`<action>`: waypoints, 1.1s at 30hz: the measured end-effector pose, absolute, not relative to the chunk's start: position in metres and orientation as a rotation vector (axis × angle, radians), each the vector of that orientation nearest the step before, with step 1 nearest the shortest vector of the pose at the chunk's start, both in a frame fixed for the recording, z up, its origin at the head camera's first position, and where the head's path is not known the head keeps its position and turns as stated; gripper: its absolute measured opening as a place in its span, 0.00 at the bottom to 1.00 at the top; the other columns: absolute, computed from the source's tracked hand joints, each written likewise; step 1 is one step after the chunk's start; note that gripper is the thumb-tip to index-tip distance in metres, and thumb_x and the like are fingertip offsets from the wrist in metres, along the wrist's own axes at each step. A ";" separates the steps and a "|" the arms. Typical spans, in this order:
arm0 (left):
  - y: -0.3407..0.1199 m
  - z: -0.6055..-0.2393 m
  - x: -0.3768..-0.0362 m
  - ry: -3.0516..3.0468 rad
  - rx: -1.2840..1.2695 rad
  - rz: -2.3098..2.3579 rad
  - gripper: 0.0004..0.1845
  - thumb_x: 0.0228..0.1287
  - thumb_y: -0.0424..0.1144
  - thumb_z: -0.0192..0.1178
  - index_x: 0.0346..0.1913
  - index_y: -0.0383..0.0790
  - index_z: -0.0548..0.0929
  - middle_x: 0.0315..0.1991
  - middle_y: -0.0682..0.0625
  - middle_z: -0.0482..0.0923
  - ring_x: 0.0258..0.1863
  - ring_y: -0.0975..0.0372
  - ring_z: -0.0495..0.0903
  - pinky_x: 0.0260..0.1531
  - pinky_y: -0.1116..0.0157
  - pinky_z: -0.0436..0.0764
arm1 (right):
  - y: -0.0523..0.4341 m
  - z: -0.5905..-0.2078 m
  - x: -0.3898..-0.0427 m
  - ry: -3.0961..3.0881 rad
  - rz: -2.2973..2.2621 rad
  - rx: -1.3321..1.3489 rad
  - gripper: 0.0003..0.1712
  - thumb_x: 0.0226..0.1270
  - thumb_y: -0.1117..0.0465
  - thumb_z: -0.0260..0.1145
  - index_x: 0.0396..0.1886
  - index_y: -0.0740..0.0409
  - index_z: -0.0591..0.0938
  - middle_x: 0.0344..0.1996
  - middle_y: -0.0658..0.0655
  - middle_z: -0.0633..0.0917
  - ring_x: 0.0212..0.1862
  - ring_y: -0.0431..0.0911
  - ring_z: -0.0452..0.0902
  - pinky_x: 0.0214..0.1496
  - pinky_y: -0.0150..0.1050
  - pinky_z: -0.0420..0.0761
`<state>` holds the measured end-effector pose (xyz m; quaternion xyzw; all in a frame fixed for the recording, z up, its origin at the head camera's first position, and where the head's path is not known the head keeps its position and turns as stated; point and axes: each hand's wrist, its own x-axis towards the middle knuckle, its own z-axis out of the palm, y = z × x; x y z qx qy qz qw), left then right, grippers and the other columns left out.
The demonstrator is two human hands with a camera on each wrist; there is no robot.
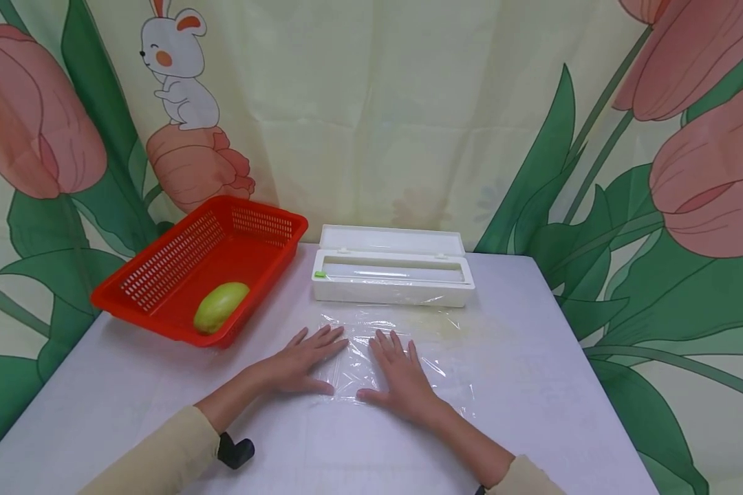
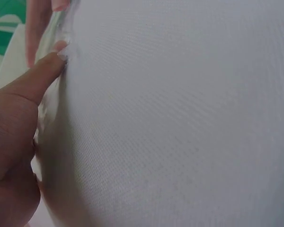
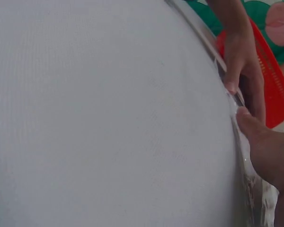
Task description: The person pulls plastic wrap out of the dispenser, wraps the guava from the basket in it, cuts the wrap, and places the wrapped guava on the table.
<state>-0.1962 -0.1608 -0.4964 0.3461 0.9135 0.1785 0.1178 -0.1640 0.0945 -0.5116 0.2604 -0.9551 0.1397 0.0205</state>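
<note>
A sheet of clear plastic wrap [image 1: 359, 368] lies wrinkled on the table, reaching back to the white wrap dispenser [image 1: 393, 292]. On its left part rests my left hand [image 1: 303, 361], fingers spread and straight. My right hand [image 1: 404, 381] presses flat on the middle of the film, its fingers pointing toward the dispenser. In the left wrist view the left thumb [image 2: 45, 73] touches the film's near edge. The right wrist view shows the right thumb [image 3: 255, 125] at that same edge. The dispenser's lid [image 1: 391, 240] stands raised, and a green slider [image 1: 320, 274] sits at its left end.
At the back left stands a red plastic basket [image 1: 260, 289] with perforated walls. One oval yellow-green fruit or vegetable [image 1: 221, 307] lies inside it. A white cloth covers the table [image 1: 532, 412], and a printed curtain [image 1: 371, 137] hangs behind.
</note>
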 end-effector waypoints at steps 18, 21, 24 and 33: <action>-0.166 -0.495 -0.207 2.693 0.930 0.395 0.53 0.41 0.70 0.59 0.71 0.62 0.47 0.73 0.60 0.42 0.73 0.53 0.40 0.67 0.41 0.39 | 0.105 -0.505 -0.157 -3.048 0.379 0.871 0.59 0.45 0.28 0.61 0.72 0.51 0.51 0.73 0.59 0.47 0.72 0.62 0.40 0.68 0.65 0.46; -0.167 -0.495 -0.208 2.690 0.932 0.413 0.53 0.41 0.69 0.60 0.71 0.62 0.47 0.73 0.59 0.42 0.73 0.54 0.40 0.67 0.41 0.39 | 0.108 -0.503 -0.155 -3.035 0.407 0.893 0.58 0.44 0.29 0.61 0.71 0.51 0.52 0.72 0.59 0.48 0.72 0.62 0.41 0.67 0.66 0.46; -0.170 -0.494 -0.208 2.671 0.922 0.476 0.53 0.41 0.68 0.61 0.71 0.62 0.48 0.73 0.59 0.42 0.73 0.54 0.40 0.67 0.41 0.38 | 0.110 -0.504 -0.153 -3.017 0.446 0.922 0.56 0.46 0.30 0.61 0.71 0.49 0.54 0.73 0.57 0.49 0.72 0.60 0.40 0.67 0.66 0.45; -0.167 -0.493 -0.201 2.603 1.085 0.822 0.27 0.46 0.58 0.66 0.52 0.60 0.77 0.66 0.59 0.63 0.69 0.59 0.55 0.66 0.44 0.51 | 0.111 -0.507 -0.150 -2.955 0.535 1.018 0.46 0.55 0.31 0.55 0.70 0.45 0.56 0.72 0.50 0.51 0.73 0.55 0.42 0.69 0.64 0.42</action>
